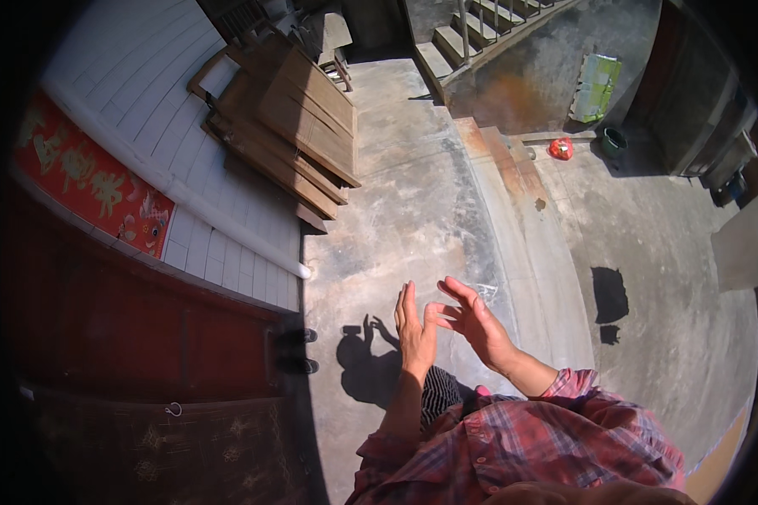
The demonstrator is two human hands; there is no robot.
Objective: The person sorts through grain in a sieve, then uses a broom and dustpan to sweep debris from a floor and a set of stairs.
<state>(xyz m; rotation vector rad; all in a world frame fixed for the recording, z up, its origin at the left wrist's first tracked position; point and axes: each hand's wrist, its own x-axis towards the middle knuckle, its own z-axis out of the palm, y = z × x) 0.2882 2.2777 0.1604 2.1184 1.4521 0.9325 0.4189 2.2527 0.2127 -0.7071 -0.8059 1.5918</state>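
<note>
My left hand (415, 331) is raised in front of my body with its fingers pointing up and nothing in it. Close to its right, my right hand (479, 325) is held up too, fingers spread and bent, also empty. The fingertips of the two hands overlap in the view; whether they touch, I cannot tell. Both arms come out of the sleeves of a red plaid shirt (511, 442). Below them part of a striped dark garment (439, 394) shows. My shadow (369, 369) falls on the concrete floor (404, 221) to the left of the hands.
Wooden panels (290, 126) lean against the white tiled wall (164, 120) at left. A white pipe (227, 233) runs along it. Dark shoes (311, 350) stand near a red door (164, 341). Concrete steps (518, 183) drop to the right, with a green bucket (613, 144) and a red bag (561, 149) beyond.
</note>
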